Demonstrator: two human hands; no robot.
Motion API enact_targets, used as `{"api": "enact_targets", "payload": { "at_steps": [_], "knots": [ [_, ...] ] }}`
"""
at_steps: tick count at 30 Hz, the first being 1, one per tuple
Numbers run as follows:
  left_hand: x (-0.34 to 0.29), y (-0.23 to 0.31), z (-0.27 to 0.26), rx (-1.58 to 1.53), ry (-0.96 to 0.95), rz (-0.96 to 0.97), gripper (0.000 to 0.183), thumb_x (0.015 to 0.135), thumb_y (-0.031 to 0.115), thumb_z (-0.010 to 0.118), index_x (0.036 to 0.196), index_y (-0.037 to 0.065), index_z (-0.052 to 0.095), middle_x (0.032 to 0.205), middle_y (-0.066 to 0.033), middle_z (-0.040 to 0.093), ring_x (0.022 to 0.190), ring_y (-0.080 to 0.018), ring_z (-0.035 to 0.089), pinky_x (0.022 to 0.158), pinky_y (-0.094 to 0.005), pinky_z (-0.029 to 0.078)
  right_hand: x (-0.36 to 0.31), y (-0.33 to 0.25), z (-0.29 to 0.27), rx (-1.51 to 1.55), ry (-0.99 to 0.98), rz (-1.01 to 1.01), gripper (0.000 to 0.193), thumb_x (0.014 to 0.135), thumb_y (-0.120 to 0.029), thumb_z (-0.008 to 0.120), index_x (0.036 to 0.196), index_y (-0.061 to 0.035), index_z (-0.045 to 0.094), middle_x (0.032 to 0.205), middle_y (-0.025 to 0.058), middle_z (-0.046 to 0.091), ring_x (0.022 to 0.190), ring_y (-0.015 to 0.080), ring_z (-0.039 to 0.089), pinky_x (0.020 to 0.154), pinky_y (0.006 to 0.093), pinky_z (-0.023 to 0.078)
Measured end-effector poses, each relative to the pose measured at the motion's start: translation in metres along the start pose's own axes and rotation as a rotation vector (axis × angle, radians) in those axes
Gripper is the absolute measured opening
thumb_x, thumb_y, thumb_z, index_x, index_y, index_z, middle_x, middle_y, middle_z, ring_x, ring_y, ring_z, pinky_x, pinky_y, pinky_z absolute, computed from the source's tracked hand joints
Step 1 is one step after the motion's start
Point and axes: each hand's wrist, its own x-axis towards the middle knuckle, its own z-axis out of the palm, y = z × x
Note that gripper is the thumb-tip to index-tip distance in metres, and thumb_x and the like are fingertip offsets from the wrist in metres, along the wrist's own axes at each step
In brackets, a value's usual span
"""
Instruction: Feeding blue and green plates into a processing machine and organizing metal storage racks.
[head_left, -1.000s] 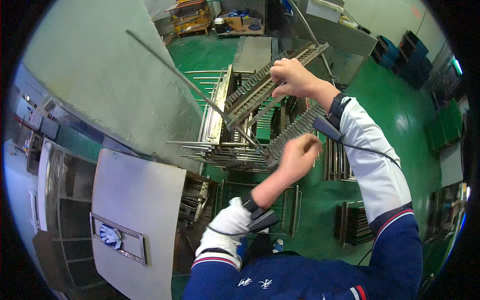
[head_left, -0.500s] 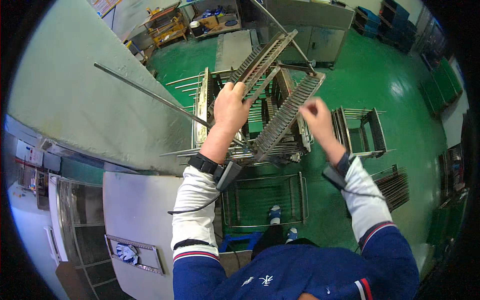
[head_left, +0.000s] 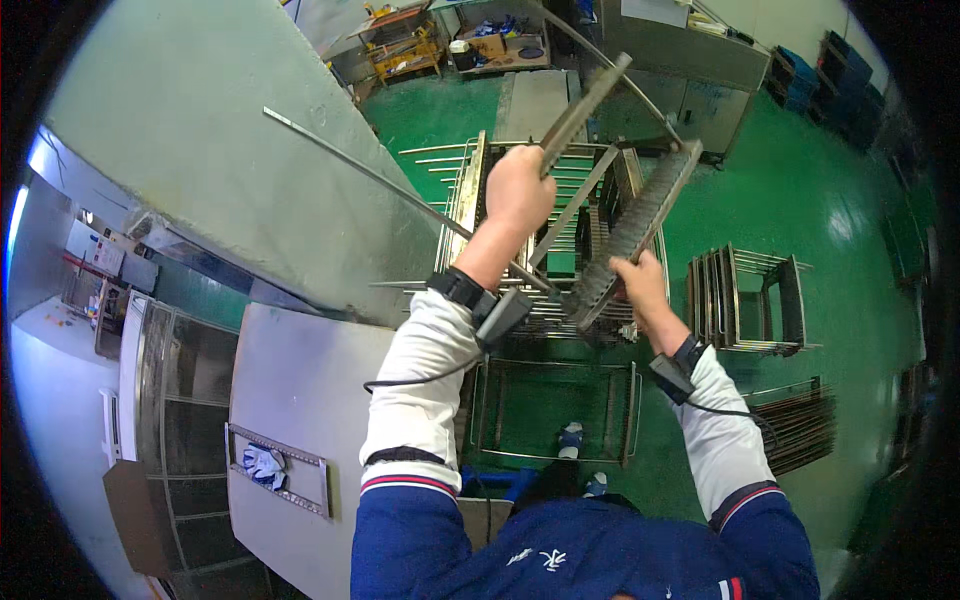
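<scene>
L hand [head_left: 520,190] grips bar [head_left: 586,108], R hand [head_left: 643,285] ribbed rail [head_left: 645,225].

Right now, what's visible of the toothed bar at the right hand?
The toothed bar is long, grey and metallic-looking, with close-set teeth along its face, blurred. It slants from lower left to upper right over a rack stack. The right hand touches its right edge, lower half. Thin rods appear to meet both ends.

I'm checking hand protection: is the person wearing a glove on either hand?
No, the left hand, closed around a long grey metal bar, and the right hand are both bare.
</scene>
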Motion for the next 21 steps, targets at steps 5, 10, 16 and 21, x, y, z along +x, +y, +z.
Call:
{"api": "enact_targets", "payload": {
  "at_steps": [5,10,16,21],
  "knots": [
    [0.014,-0.011,-0.005,-0.084,-0.02,-0.269,0.021,0.065,0.014,0.063,0.077,-0.003,0.061,0.078,-0.0241,0.063,0.076,-0.0403,0.061,0.069,-0.0442,0.048,0.027,-0.06,-0.027,-0.171,0.027,-0.313,0.024,0.081,-0.01,0.063,0.101,0.002,0.06,0.086,0.005,0.064,0.077,0.0127,0.057,0.072,0.0294,0.047],
    [0.017,-0.047,0.014,-0.05,0.001,-0.398,0.026,0.063,0.018,0.07,0.077,-0.003,0.065,0.071,-0.0201,0.064,0.065,-0.0316,0.063,0.064,-0.0398,0.048,0.071,-0.09,-0.03,-0.418,0.018,-0.276,0.028,0.07,-0.021,0.064,0.086,0.0029,0.061,0.078,0.017,0.064,0.073,0.0265,0.062,0.068,0.0376,0.048],
    [0.016,-0.075,0.017,0.002,-0.058,-0.555,0.026,0.066,0.017,0.069,0.084,-0.001,0.069,0.074,-0.0173,0.067,0.068,-0.0268,0.066,0.066,-0.037,0.05,0.106,-0.103,-0.015,-0.751,0.0,-0.2,0.043,0.067,-0.029,0.063,0.09,0.006,0.065,0.091,0.028,0.065,0.09,0.0404,0.064,0.081,0.0435,0.05],
    [0.002,-0.113,0.018,0.071,-0.168,-0.658,0.028,0.066,0.021,0.065,0.084,-0.001,0.069,0.085,-0.0232,0.067,0.083,-0.0363,0.066,0.076,-0.0419,0.052,0.127,-0.087,-0.018,-0.871,0.046,-0.158,0.039,0.067,-0.027,0.062,0.089,0.0053,0.065,0.09,0.026,0.065,0.088,0.0379,0.065,0.078,0.0421,0.05]
  ]
}}
